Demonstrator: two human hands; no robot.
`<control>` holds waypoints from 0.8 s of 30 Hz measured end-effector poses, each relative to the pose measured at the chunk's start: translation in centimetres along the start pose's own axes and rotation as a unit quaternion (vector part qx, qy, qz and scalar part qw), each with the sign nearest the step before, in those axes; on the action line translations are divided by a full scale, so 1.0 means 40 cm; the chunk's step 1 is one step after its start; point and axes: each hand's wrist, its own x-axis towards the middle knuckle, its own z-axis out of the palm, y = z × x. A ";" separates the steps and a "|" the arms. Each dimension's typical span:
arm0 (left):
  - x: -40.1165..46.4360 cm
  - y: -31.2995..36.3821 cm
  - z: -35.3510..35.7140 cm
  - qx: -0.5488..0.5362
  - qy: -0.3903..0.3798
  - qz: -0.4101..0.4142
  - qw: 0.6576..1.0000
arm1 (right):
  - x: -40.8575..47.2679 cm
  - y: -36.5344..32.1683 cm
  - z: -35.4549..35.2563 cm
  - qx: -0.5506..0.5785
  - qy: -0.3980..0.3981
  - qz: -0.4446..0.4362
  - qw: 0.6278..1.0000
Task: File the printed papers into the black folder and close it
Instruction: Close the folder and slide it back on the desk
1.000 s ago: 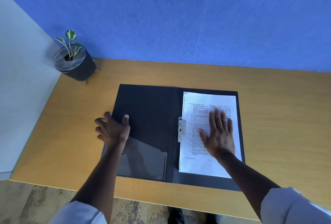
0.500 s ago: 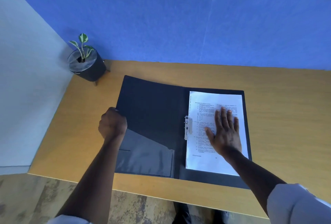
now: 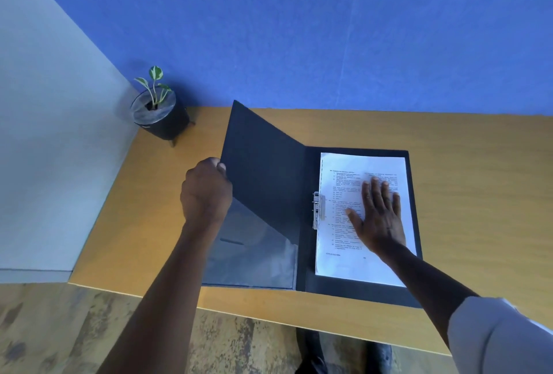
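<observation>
The folder (image 3: 302, 194) is lying open on the table (image 3: 478, 194), its left cover (image 3: 263, 170) being held tilted up at its outer edge by the left hand (image 3: 206, 191). The papers (image 3: 365, 266) are lying in the right half, beside the clip (image 3: 317, 210), and are being pressed flat under the right hand (image 3: 380, 218). A potted plant (image 3: 160, 113) is standing at the far left corner, behind the folder.

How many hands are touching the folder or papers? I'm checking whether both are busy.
2. The left hand grips the outer edge of the black folder's raised left cover; the right hand lies flat on the printed papers in the right half.
</observation>
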 end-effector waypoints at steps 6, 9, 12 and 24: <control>-0.068 0.098 -0.030 -0.094 -0.007 0.085 0.992 | -0.003 0.011 -0.015 0.022 -0.008 -0.010 1.000; -0.095 0.131 -0.025 -0.162 -0.034 0.135 0.977 | -0.017 0.030 -0.014 0.025 -0.007 -0.002 1.000; -0.116 0.159 -0.016 -0.206 -0.071 0.173 0.961 | -0.037 0.060 -0.015 0.021 -0.006 0.004 1.000; -0.249 0.303 0.043 -0.202 -0.219 0.262 0.918 | -0.106 0.236 -0.049 0.033 0.000 0.069 0.997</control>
